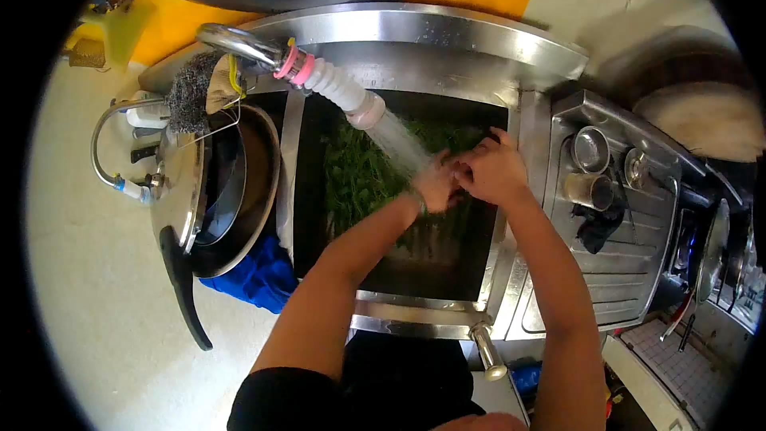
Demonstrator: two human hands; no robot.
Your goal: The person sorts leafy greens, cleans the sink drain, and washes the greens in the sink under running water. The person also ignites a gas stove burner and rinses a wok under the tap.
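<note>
Water sprays from the white flexible faucet head down into a dark sink basin. Leafy greens lie in the left and middle part of the basin. My left hand is at the edge of the spray, over the right part of the basin, blurred by motion. Close against it is my right hand, its fingers bent towards the left one. Whatever may be between the fingers is too small and blurred to make out.
Left of the basin are a pan with a black handle and a blue cloth. On the right, a ribbed drainboard holds metal cups and a dark cloth. A metal knob juts from the front edge.
</note>
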